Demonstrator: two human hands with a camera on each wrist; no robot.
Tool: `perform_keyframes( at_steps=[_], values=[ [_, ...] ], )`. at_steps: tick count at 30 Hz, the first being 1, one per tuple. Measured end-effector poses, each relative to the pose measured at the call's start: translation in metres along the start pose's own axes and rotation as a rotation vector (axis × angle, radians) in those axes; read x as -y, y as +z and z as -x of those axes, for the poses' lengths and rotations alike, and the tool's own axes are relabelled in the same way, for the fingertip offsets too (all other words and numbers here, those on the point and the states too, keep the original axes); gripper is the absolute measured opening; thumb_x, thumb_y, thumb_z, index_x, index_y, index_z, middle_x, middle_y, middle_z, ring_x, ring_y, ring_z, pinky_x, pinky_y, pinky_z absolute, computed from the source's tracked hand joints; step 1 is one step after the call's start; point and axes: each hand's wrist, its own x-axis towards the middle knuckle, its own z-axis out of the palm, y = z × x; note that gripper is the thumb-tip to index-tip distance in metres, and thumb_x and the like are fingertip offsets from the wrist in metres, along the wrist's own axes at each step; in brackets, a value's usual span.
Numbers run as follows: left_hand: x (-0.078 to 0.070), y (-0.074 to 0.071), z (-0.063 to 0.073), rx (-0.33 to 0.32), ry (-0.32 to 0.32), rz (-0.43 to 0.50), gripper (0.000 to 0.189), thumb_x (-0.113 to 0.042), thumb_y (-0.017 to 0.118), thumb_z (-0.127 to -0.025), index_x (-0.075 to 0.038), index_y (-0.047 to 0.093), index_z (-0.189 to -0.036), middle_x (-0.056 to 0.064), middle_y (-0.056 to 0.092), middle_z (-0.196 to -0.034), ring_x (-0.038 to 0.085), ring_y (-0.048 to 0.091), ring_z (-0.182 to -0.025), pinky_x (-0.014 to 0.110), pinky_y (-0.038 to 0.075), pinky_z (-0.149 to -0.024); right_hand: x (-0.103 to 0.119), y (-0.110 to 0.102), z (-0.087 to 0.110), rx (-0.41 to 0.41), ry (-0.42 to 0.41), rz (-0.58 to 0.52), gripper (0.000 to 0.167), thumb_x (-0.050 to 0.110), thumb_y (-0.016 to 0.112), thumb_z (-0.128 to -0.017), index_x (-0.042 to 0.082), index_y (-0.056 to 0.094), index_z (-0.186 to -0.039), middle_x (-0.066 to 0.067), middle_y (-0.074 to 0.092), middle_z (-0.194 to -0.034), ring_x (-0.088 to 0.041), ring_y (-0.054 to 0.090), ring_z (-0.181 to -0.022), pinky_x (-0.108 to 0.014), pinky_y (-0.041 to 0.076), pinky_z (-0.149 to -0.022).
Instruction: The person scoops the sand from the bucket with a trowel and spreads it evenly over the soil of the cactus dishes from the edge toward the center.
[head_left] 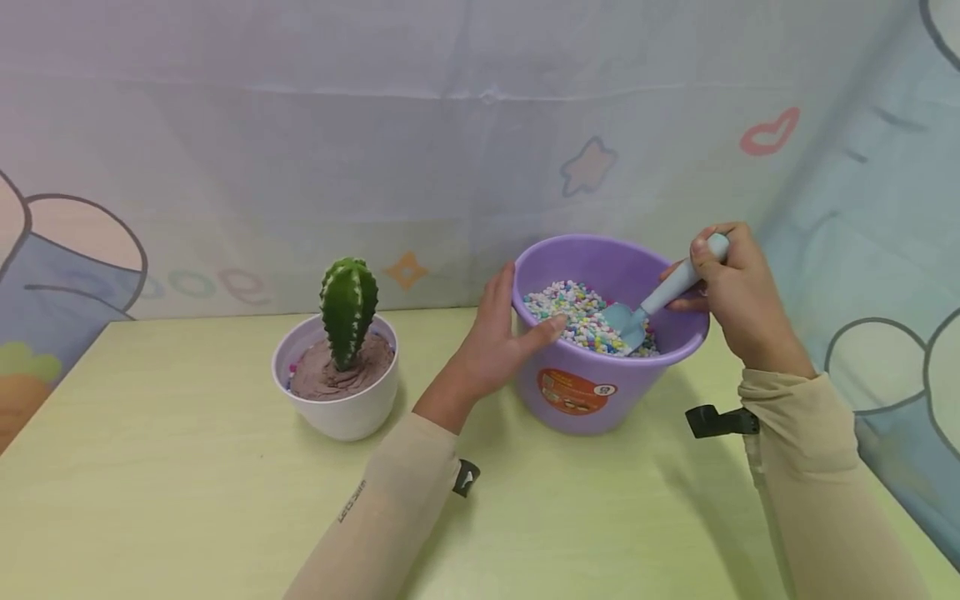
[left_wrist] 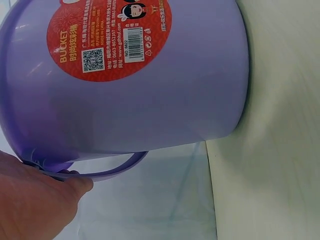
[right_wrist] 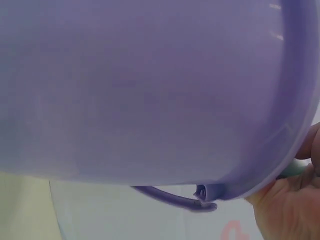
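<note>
A purple bucket (head_left: 592, 383) with a red oval label (left_wrist: 107, 37) stands on the table, partly filled with small multicoloured pebbles (head_left: 562, 302). My left hand (head_left: 498, 346) grips its rim on the left side, thumb over the edge and fingers along the outside. With my right hand (head_left: 738, 292) I hold the handle of a light blue toy shovel (head_left: 678, 283), its blade down among the pebbles. In the right wrist view the bucket wall (right_wrist: 140, 95) covers most of the shovel, and part of my right hand shows at the edge.
Left of the bucket, a green cactus (head_left: 348, 312) stands in brown soil in a white pot (head_left: 348, 417). The pale yellow-green table (head_left: 187, 500) meets a printed cloth backdrop (head_left: 337, 150) behind. The bucket's handle (left_wrist: 117, 172) hangs at its far side.
</note>
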Motion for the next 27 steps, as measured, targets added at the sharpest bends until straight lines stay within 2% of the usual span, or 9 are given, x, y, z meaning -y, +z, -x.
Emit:
perform_keyframes(
  at_steps=[4, 10, 14, 18, 23, 25, 27],
  values=[
    [0.001, 0.000, 0.001, -0.005, -0.006, 0.011, 0.096, -0.043, 0.066, -0.090, -0.010, 0.007, -0.158, 0.012, 0.010, -0.160, 0.027, 0.015, -0.144, 0.051, 0.021, -0.111, 0.000, 0.000, 0.001, 0.024, -0.024, -0.017, 0.024, 0.025, 0.046, -0.104, 0.006, 0.034, -0.110, -0.011, 0.064, -0.091, -0.019, 0.069, -0.086, -0.033, 0.057, -0.066],
    [0.001, 0.001, 0.001, 0.002, 0.026, 0.029, 0.095, -0.041, 0.066, -0.090, -0.011, 0.008, -0.158, 0.012, 0.012, -0.160, 0.027, 0.017, -0.143, 0.052, 0.022, -0.111, 0.000, 0.002, 0.006, 0.007, -0.063, -0.073, 0.020, 0.022, 0.047, -0.103, 0.008, 0.034, -0.110, -0.012, 0.064, -0.089, -0.020, 0.072, -0.078, -0.031, 0.057, -0.065],
    [0.000, 0.001, 0.001, -0.001, 0.035, 0.031, 0.095, -0.040, 0.067, -0.090, -0.010, 0.008, -0.158, 0.012, 0.012, -0.159, 0.027, 0.018, -0.143, 0.053, 0.022, -0.111, -0.001, 0.007, 0.008, -0.016, -0.122, 0.018, 0.016, 0.019, 0.047, -0.104, 0.010, 0.035, -0.110, -0.011, 0.064, -0.090, -0.017, 0.071, -0.078, -0.029, 0.057, -0.065],
    [-0.001, 0.000, 0.001, 0.001, 0.022, 0.025, 0.096, -0.040, 0.067, -0.090, -0.010, 0.006, -0.158, 0.012, 0.010, -0.160, 0.027, 0.014, -0.144, 0.052, 0.020, -0.111, -0.001, 0.006, 0.010, 0.016, -0.171, 0.125, 0.014, 0.017, 0.046, -0.104, 0.009, 0.035, -0.109, -0.012, 0.064, -0.092, -0.017, 0.071, -0.080, -0.030, 0.057, -0.069],
    [-0.001, 0.000, 0.002, -0.001, 0.010, 0.026, 0.097, -0.041, 0.067, -0.090, -0.010, 0.005, -0.158, 0.011, 0.009, -0.161, 0.027, 0.013, -0.145, 0.051, 0.020, -0.112, -0.002, 0.003, 0.012, 0.082, -0.190, 0.072, 0.015, 0.013, 0.047, -0.103, 0.006, 0.034, -0.107, -0.016, 0.065, -0.092, -0.019, 0.071, -0.082, -0.030, 0.056, -0.071],
    [0.000, 0.000, 0.003, -0.004, 0.011, 0.024, 0.097, -0.041, 0.067, -0.090, -0.010, 0.006, -0.158, 0.011, 0.009, -0.161, 0.027, 0.013, -0.145, 0.051, 0.020, -0.112, -0.002, 0.005, 0.013, 0.062, -0.188, 0.114, 0.015, 0.015, 0.047, -0.103, 0.006, 0.034, -0.107, -0.017, 0.065, -0.092, -0.018, 0.071, -0.080, -0.030, 0.056, -0.071],
    [0.001, 0.001, 0.003, -0.005, 0.014, 0.018, 0.097, -0.042, 0.067, -0.090, -0.010, 0.006, -0.158, 0.011, 0.010, -0.161, 0.027, 0.014, -0.144, 0.051, 0.020, -0.111, -0.001, 0.008, 0.015, 0.012, -0.173, 0.209, 0.018, 0.019, 0.045, -0.104, 0.006, 0.034, -0.108, -0.019, 0.065, -0.093, -0.015, 0.071, -0.077, -0.029, 0.056, -0.070]
  ],
)
